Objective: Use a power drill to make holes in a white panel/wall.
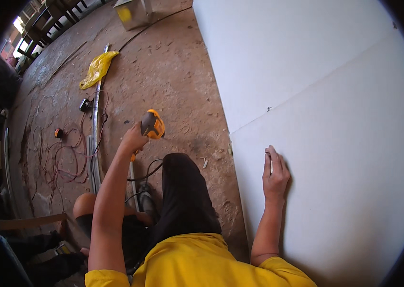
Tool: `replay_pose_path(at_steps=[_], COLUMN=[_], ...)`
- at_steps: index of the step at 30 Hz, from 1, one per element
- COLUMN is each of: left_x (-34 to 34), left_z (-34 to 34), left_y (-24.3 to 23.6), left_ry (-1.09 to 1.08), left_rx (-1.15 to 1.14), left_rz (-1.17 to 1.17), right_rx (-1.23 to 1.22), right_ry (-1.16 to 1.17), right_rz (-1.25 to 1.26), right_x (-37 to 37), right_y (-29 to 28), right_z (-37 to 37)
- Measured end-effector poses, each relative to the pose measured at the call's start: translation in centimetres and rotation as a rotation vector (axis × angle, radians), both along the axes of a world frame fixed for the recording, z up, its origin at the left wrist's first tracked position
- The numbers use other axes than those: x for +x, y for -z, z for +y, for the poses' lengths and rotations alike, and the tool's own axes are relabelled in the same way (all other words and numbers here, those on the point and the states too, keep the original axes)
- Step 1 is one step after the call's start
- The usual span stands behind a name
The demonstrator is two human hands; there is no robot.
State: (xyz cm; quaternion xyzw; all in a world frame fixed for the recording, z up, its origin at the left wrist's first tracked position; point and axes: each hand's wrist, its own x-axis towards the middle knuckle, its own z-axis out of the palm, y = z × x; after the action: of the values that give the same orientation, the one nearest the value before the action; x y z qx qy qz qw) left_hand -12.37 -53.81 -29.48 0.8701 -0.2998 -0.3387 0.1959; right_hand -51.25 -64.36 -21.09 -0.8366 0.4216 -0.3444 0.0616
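Note:
My left hand (135, 141) is wrapped round the handle of an orange and dark grey corded drill (153, 125), held over the floor to the left of a large white board (336, 143). A black cord hangs below the drill. My right hand (275, 174) is against the board's face, its fingers drawn together. Something small may be between the fingertips, but I cannot make it out. Above this hand, a small dark mark (269, 109) sits on a seam that runs across the board.
Left of me, a long metal channel (96, 112) lies on the rough floor (183, 86), a yellow plastic bag (98, 71) across it. Tangled reddish wires (63, 158), a tape measure (58, 133) and a black plug-like thing (85, 104) are nearby. Chairs (44, 21) stand far left.

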Motion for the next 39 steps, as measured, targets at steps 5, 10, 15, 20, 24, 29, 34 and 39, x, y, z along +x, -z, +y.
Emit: replay_pose_path(at_steps=[5, 10, 15, 20, 24, 29, 34, 39], left_x=[2.2, 1.3, -0.4, 2.8, 4.2, 4.8, 3.6, 1.0], left_z=[1.1, 1.0, -0.9, -0.4, -0.4, -0.2, -0.1, -0.3], left_y=[1.4, 1.7, -1.7, 0.0, 0.6, 2.0, 1.9, 1.2], left_ry=[0.253, 0.332, 0.281, 0.384, 0.464, 0.583, 0.667, 0.730], left_rx=[0.147, 0.119, 0.122, 0.107, 0.144, 0.031, 0.058, 0.050], left_rz=[-0.036, -0.150, -0.039, 0.076, 0.111, -0.009, -0.057, -0.095], right_rx=[0.002, 0.048, -0.231, -0.382, -0.314, -0.183, -0.120, -0.108], right_ry=[0.028, 0.024, 0.074, -0.008, 0.012, 0.056, 0.052, 0.131], right_rz=[0.110, 0.015, 0.392, 0.246, 0.309, 0.226, 0.256, 0.228], right_x=[0.1, 1.6, 3.6, 5.3, 5.1, 4.9, 4.6, 4.9], right_y=[-1.0, -0.6, -4.5, -5.5, -5.0, -5.2, -5.9, -6.7], right_z=[0.9, 1.3, -0.9, -4.8, -4.4, -3.5, -3.6, -1.8])
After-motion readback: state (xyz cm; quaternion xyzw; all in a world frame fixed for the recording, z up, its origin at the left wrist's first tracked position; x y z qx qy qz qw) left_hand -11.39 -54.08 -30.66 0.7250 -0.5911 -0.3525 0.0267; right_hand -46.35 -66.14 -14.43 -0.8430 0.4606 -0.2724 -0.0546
